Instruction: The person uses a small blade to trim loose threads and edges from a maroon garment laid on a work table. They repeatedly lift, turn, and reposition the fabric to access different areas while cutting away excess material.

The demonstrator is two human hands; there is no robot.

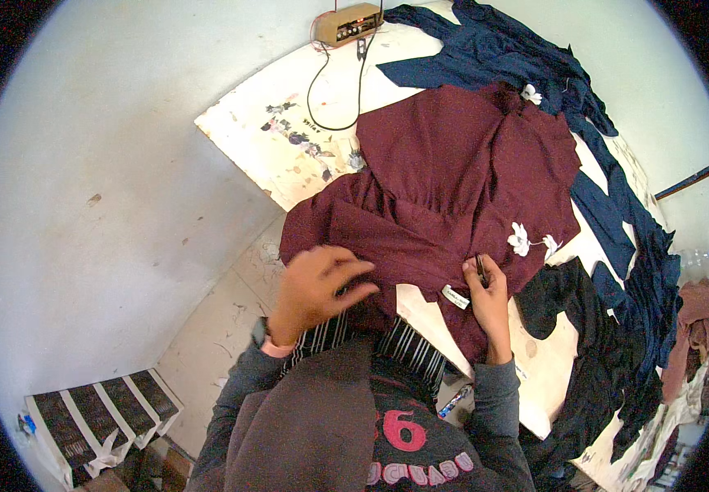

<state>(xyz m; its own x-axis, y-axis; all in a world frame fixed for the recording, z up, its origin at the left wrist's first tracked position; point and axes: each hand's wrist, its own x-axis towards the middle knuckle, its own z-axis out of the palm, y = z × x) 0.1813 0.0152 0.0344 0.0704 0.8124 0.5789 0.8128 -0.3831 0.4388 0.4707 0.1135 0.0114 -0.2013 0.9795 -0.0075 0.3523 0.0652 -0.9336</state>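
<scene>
Cloth [440, 156] of deep maroon lies rumpled across a pale table [239, 123], its bulk at 12 o'clock from both hands and its near edge reaching down between them. The right hand [492, 299] sits at the lower right of the fabric, around 5 o'clock from its middle, with thumb and fingers closed on a small dark tool [481, 271]; a white label [455, 297] shows just beside the fingers at 9 o'clock. The left hand [319, 285] is at about 7 o'clock from the cloth's middle, wide and holding nothing, its fingers spread toward 2 o'clock; they are blurred, so whether they touch the fabric is hard to say. Both forearms, in grey sleeves, come up from 6 o'clock, and a pink wristband [275, 348] circles the left wrist. White flowers [519, 239] lie on the maroon near 1 o'clock from the right hand. Navy fabric [502, 49] is heaped past the maroon at 1 o'clock and trails down to 3, with black fabric [588, 336] below it at 4. Toward 11 o'clock stands a tan box [348, 25] with cables. As for containers, a see-through plastic bottle [699, 265] is well off at 3 o'clock, beyond the table.
</scene>
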